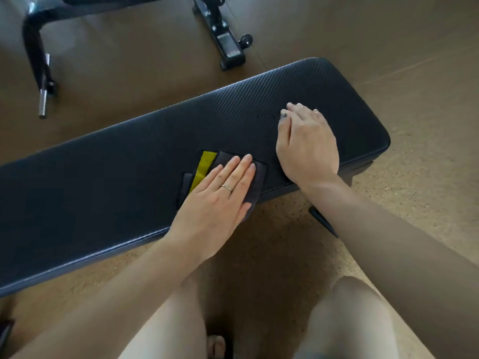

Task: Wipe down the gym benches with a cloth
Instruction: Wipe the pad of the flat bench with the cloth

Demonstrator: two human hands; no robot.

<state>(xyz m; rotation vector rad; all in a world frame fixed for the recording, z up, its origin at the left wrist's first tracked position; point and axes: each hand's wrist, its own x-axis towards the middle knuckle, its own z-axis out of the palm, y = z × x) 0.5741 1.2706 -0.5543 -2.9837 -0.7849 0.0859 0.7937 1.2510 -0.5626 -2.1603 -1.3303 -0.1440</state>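
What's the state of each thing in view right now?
Cloth: folded, flat on the bench pad, yellow strip showing.
Left hand: fingers straight, pressing the cloth.
Right hand: resting on the pad, fingers curled.
Bench pad: flat, lengthwise across view.
Second bench frame: standing behind, untouched.

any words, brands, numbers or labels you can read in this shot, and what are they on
Nothing can be read.
Small dark marks on the black textured padded bench, just left of the right hand: too small to read.
Grey label on the black metal frame foot of the second bench: blurred, unreadable.
Dark grey cloth with a yellow stripe under the left hand: no text visible.
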